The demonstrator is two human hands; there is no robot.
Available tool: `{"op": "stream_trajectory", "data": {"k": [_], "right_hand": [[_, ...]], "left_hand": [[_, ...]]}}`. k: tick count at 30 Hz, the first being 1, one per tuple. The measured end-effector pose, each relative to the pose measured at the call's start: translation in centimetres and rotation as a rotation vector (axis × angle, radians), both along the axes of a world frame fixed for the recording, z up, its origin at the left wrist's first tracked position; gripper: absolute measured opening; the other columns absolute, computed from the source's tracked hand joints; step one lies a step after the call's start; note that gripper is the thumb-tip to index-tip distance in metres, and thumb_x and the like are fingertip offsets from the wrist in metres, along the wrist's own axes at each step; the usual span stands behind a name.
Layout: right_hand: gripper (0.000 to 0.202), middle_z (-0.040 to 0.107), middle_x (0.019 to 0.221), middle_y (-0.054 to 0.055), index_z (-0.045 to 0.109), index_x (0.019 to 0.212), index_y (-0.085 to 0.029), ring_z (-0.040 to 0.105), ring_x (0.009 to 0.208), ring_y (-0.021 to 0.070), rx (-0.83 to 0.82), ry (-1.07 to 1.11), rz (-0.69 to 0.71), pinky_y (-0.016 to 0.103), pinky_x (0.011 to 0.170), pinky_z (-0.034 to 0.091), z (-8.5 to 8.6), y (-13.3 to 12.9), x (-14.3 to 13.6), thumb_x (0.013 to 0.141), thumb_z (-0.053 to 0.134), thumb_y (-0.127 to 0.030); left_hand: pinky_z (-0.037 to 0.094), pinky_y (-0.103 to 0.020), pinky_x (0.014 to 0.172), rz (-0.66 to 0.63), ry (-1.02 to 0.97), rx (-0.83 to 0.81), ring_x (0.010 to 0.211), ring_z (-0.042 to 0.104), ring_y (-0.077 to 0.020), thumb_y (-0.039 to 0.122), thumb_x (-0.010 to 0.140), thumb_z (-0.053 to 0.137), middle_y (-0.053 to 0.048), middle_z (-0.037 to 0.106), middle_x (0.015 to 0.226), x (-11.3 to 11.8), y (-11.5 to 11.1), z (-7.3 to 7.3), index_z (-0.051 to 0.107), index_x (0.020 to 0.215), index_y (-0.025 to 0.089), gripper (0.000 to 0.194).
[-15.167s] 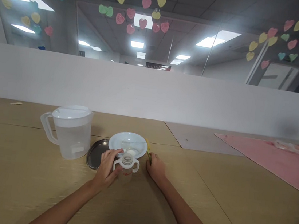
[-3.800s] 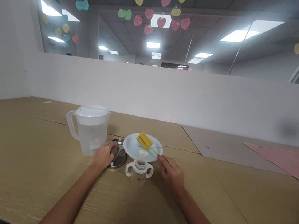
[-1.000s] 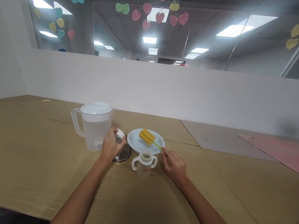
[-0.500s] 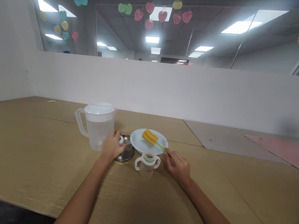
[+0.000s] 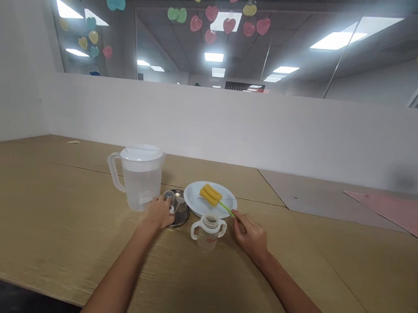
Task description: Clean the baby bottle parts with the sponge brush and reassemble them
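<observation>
My right hand [image 5: 252, 238] pinches the green handle of a sponge brush, whose yellow sponge head [image 5: 210, 194] rests over the white plate [image 5: 192, 203]. At the left rim of a small round metal tray [image 5: 182, 219], my left hand [image 5: 159, 213] has its fingers closed round a small white-and-clear bottle part [image 5: 169, 197]. A clear piece [image 5: 180, 202] shows in the tray beside the fingers. In front of the plate, between my hands, an uncapped bottle [image 5: 208, 233] with two white handles stands upright.
Just left of my left hand stands a lidded translucent pitcher [image 5: 139, 181] with its handle to the left. A grey mat [image 5: 315, 196] and a pink sheet [image 5: 402, 212] lie at the back right, before a white wall.
My left hand has turned slightly and shifted right, and a clear dome-like part now shows above its fingers. My right hand keeps its pinch on the brush. The whole view has shifted slightly.
</observation>
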State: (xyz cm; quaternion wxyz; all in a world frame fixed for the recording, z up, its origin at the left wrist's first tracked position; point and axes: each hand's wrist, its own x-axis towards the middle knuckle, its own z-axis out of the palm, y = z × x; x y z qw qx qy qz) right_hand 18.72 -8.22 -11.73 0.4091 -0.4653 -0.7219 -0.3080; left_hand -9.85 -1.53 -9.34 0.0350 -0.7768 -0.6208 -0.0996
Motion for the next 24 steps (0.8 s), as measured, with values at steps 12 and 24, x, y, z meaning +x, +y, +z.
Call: {"op": "stream_trajectory", "data": {"k": [12, 24], "right_hand": [[0.025, 0.069, 0.074, 0.003, 0.066, 0.103, -0.017, 0.064, 0.065, 0.0122, -0.039, 0.015, -0.007, 0.022, 0.061, 0.047, 0.15, -0.24, -0.21, 0.089, 0.045, -0.022], [0.025, 0.069, 0.074, 0.003, 0.065, 0.104, -0.016, 0.064, 0.064, 0.0121, -0.03, 0.005, 0.004, 0.022, 0.062, 0.047, -0.02, -0.09, -0.04, 0.089, 0.046, -0.022]], "left_hand": [[0.047, -0.035, 0.081, -0.037, -0.016, 0.025, 0.099, 0.06, -0.0269, 0.025, 0.083, 0.046, -0.014, 0.064, 0.103, 0.03, 0.19, 0.56, 0.063, 0.093, 0.015, 0.023], [0.047, -0.035, 0.075, 0.021, -0.039, 0.031, 0.09, 0.064, -0.0243, 0.022, 0.088, 0.038, -0.013, 0.066, 0.1, -0.04, 0.01, 0.83, 0.061, 0.094, 0.016, 0.025]]}}
